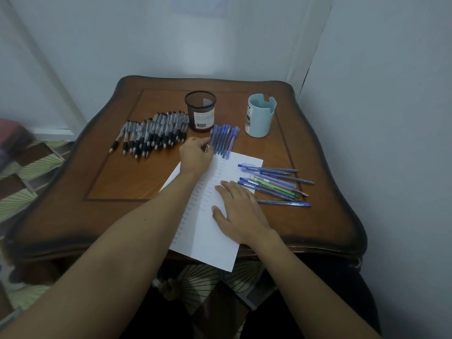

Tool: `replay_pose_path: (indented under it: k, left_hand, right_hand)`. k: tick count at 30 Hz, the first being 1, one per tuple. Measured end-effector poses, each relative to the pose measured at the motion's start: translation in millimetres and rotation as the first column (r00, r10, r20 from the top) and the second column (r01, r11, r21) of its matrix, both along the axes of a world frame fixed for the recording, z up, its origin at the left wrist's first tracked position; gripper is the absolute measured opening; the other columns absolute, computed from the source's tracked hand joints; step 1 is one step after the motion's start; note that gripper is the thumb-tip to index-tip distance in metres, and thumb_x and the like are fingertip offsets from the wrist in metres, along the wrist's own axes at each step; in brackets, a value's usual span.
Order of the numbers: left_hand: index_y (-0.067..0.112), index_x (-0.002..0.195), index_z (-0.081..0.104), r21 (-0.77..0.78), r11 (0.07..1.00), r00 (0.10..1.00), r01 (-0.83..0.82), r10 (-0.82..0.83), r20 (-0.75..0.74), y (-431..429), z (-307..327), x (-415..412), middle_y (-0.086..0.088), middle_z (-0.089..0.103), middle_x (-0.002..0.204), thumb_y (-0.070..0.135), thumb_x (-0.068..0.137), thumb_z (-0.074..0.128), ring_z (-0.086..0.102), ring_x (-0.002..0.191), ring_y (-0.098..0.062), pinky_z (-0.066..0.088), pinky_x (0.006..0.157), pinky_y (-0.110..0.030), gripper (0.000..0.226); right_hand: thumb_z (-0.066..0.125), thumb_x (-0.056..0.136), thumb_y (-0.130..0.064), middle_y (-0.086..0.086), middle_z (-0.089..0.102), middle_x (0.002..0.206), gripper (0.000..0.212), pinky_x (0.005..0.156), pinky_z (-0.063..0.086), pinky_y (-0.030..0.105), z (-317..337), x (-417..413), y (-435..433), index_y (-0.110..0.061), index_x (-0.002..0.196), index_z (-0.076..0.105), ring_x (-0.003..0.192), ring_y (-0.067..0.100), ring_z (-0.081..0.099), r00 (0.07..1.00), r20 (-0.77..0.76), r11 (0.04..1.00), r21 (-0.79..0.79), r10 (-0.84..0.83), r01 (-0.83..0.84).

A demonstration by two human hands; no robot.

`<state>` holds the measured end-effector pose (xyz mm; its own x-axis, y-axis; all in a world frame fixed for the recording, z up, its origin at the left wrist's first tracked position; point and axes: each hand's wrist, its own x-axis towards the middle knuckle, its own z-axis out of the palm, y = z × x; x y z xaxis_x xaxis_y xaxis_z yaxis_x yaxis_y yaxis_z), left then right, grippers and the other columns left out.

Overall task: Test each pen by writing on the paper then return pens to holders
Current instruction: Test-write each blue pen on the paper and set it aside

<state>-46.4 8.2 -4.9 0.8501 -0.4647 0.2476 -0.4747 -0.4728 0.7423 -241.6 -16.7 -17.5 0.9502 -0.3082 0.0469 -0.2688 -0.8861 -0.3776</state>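
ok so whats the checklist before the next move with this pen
1. Pen in hand: ok, the left hand pinches a blue pen at the left end of its row.
2. Paper steadied: ok, the right hand rests flat on the paper.
3. Room to write: ok, the paper's far right part is blank.
4. Pen tip out: cannot tell, fingers hide it.
5. Holders ready: ok, the mesh holder and blue cup stand upright, no pens showing in them.
6. Paper fully on the table: not ok, its near corner hangs over the edge.
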Motion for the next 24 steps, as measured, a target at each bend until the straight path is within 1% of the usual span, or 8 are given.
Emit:
replay_pose_path:
  k: [2, 5, 8, 10, 13, 15, 18, 24]
  left_hand:
    - [0.011, 0.124, 0.071, 0.074, 0.997, 0.999, 0.036, -0.039, 0.036, -4.9, -1.4, 3.3, -0.009, 0.071, 0.116, 0.019, 0.098, 0.06, 0.064, 0.097, -0.019, 0.045, 0.085, -0.021, 0.03]
    - [0.007, 0.109, 0.076, 0.18, 0.979, 0.99, 0.093, -0.11, 0.086, -10.5, -1.7, 7.5, -0.012, 0.075, 0.099, 0.014, 0.099, 0.051, 0.063, 0.083, -0.025, 0.041, 0.07, -0.026, 0.028]
    - [0.008, 0.112, 0.074, 0.197, 0.971, 0.99, 0.137, -0.143, 0.016, -12.3, 3.4, 9.6, -0.01, 0.075, 0.104, 0.008, 0.097, 0.047, 0.066, 0.094, -0.028, 0.044, 0.078, -0.024, 0.031]
    - [0.008, 0.112, 0.073, 0.178, 0.968, 0.982, 0.176, -0.184, 0.031, -13.6, 6.1, 7.9, -0.011, 0.073, 0.109, 0.009, 0.095, 0.051, 0.064, 0.1, -0.03, 0.051, 0.089, -0.035, 0.028]
    - [0.022, 0.12, 0.072, 0.286, 0.928, 0.954, 0.237, -0.278, 0.11, -13.3, 9.9, -5.5, -0.001, 0.062, 0.129, 0.024, 0.097, 0.059, 0.044, 0.127, -0.027, 0.031, 0.104, -0.042, 0.027]
    - [0.031, 0.116, 0.073, 0.33, 0.886, 0.923, 0.324, -0.373, 0.096, -13.9, 10.7, -14.9, 0.005, 0.058, 0.13, 0.036, 0.099, 0.059, 0.036, 0.131, -0.021, 0.022, 0.101, -0.043, 0.023]
    - [0.035, 0.115, 0.073, 0.366, 0.835, 0.894, 0.411, -0.448, 0.021, -16.3, 9.8, -23.4, 0.008, 0.055, 0.13, 0.047, 0.098, 0.057, 0.032, 0.132, -0.019, 0.02, 0.098, -0.045, 0.026]
    - [0.034, 0.106, 0.076, 0.398, 0.834, 0.913, 0.381, -0.408, -0.02, -17.3, 7.6, -23.3, 0.011, 0.055, 0.13, 0.044, 0.093, 0.066, 0.032, 0.132, -0.019, 0.018, 0.094, -0.042, 0.019]
  right_hand:
    - [0.035, 0.104, -0.044, 0.001, 0.02, 0.164, 0.058, 0.12, -0.003, 0.032, 0.1, 0.3, -0.2, -0.019, 0.156, 0.025, 0.152, 0.018, 0.01, 1.0, 0.001, 1.0, 0.0, 0.0, 0.0]
    - [0.034, 0.104, -0.044, 0.0, 0.018, 0.165, 0.059, 0.118, -0.006, 0.03, -0.9, 0.3, -0.1, -0.02, 0.157, 0.024, 0.153, 0.018, 0.008, 1.0, -0.006, 1.0, -0.008, 0.001, -0.001]
    - [0.034, 0.104, -0.045, 0.0, 0.015, 0.166, 0.061, 0.116, -0.009, 0.028, -0.1, -0.7, -0.2, -0.02, 0.158, 0.021, 0.153, 0.017, 0.005, 1.0, -0.017, 1.0, -0.005, 0.008, -0.008]
    - [0.034, 0.104, -0.047, 0.0, 0.011, 0.167, 0.063, 0.114, -0.013, 0.028, 1.4, -1.9, 0.2, -0.019, 0.159, 0.018, 0.153, 0.017, 0.002, 0.999, -0.038, 1.0, -0.009, 0.018, -0.018]
    - [0.032, 0.104, -0.049, 0.001, 0.01, 0.167, 0.065, 0.115, -0.013, 0.029, 1.2, -2.0, 1.4, -0.018, 0.159, 0.016, 0.154, 0.018, 0.001, 0.998, -0.055, 0.999, -0.042, 0.022, -0.025]
    - [0.031, 0.104, -0.05, 0.001, 0.012, 0.167, 0.065, 0.115, -0.012, 0.03, 1.0, -1.6, 2.4, -0.018, 0.159, 0.016, 0.154, 0.018, 0.003, 0.998, -0.058, 0.998, -0.058, 0.019, -0.022]
    - [0.03, 0.104, -0.05, 0.001, 0.014, 0.166, 0.065, 0.116, -0.011, 0.03, 2.1, -2.0, 3.0, -0.019, 0.158, 0.017, 0.154, 0.018, 0.005, 0.998, -0.059, 0.997, -0.069, 0.018, -0.022]
    - [0.028, 0.104, -0.052, 0.001, 0.013, 0.167, 0.066, 0.113, -0.014, 0.03, 4.1, -8.3, 3.2, -0.017, 0.159, 0.015, 0.154, 0.018, 0.005, 0.996, -0.09, 0.996, -0.091, 0.004, -0.012]
